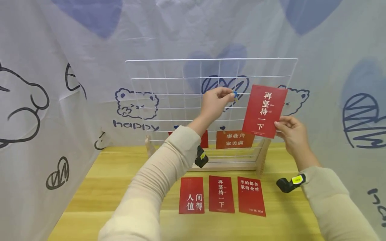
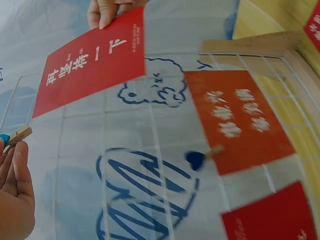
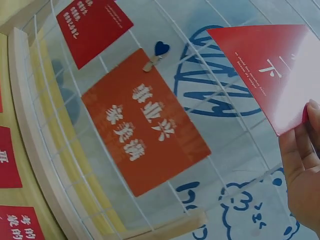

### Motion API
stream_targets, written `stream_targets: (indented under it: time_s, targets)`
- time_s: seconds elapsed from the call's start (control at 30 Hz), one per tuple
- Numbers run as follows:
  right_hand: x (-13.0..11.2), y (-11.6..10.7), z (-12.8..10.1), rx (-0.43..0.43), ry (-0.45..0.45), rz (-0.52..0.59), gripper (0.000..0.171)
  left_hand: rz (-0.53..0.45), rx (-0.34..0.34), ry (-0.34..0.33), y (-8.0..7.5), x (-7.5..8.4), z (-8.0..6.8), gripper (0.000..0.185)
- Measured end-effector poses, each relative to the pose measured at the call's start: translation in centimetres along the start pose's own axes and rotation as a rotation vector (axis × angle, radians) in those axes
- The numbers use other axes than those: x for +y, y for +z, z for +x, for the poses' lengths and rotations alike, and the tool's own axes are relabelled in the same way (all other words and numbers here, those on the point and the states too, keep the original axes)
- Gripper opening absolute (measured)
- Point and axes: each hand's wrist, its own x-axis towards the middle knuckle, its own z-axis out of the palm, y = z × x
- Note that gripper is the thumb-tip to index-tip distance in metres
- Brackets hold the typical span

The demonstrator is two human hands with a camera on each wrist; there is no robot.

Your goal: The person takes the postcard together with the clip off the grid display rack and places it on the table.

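Here, in the head view, the left hand [image 1: 214,102] pinches a small wooden clip [image 1: 235,96] with a blue heart top against the white wire grid [image 1: 169,83], its fingers closed on the clip near a crossing of wires. The right hand [image 1: 291,132] holds a red card [image 1: 264,110] by its lower right corner, thumb on the face, lifted just beside the clip, apparently so that its upper edge can meet the clip. The card is glossy, bears white characters in a column and hangs slightly tilted. Three more red cards [image 1: 221,194] lie in a row on the yellow surface [image 1: 120,187].

In the left wrist view, the clip [image 2: 15,136] juts from the fingertips [image 2: 20,165]; the red card [image 2: 90,62] hangs apart from it, pinched at its far edge. An orange card [image 2: 237,120] is already pegged to the grid by a blue heart clip [image 2: 197,158].

In the right wrist view, the fingers [image 3: 300,170] grip the red card's corner [image 3: 280,70], in front of the grid, above the orange card [image 3: 145,125].
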Motion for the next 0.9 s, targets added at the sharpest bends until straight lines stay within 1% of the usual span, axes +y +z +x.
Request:
stream_targets:
  time_s: [0.13, 0.27, 0.53, 0.7, 0.9]
  targets:
    - [0.6, 0.4, -0.3, -0.011, 0.011, 0.021, 0.011, -0.063, -0.016, -0.048, -1.2, -1.4, -1.3, 0.018]
    - [1.4, 1.0, -0.6, -0.023, 0.027, 0.043, 0.014, -0.098, -0.023, -0.09, -2.2, -2.6, -2.5, 0.018]
    - [2.8, 2.7, -1.6, -0.088, 0.041, 0.048, 0.017, -0.082, -0.017, -0.133, -4.1, -3.8, -4.7, 0.019]
    - [3.8, 3.5, -2.3, -0.121, 0.06, 0.045, 0.019, -0.099, 0.0, -0.151, -5.0, -4.8, -6.1, 0.019]
    - [5.0, 4.3, -2.9, -0.119, 0.109, 0.037, 0.017, -0.141, 0.04, -0.186, -5.8, -6.2, -7.6, 0.019]
